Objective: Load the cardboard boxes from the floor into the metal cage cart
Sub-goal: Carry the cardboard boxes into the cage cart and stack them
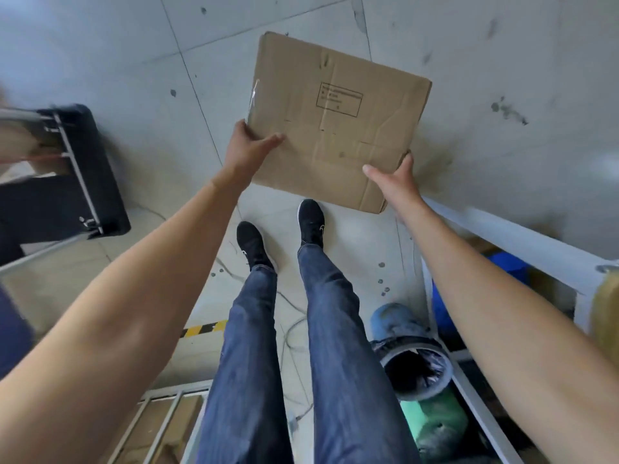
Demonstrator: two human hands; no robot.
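Note:
A flat brown cardboard box (338, 122) with a printed label frame is held up off the floor in front of me. My left hand (249, 145) grips its near left edge, thumb on top. Holding the near right corner is my right hand (393, 177), thumb on the top face and fingers behind the edge. The metal cage cart (67, 152) stands blurred at the left, with a black base and silver bars; cardboard shows inside it.
Grey tiled floor lies below, with my two black shoes (311, 222) on it. White metal bars (160, 426) with cardboard behind are at bottom left. A white frame (522, 236), a blue bin and a lined bucket (415, 363) sit at the right.

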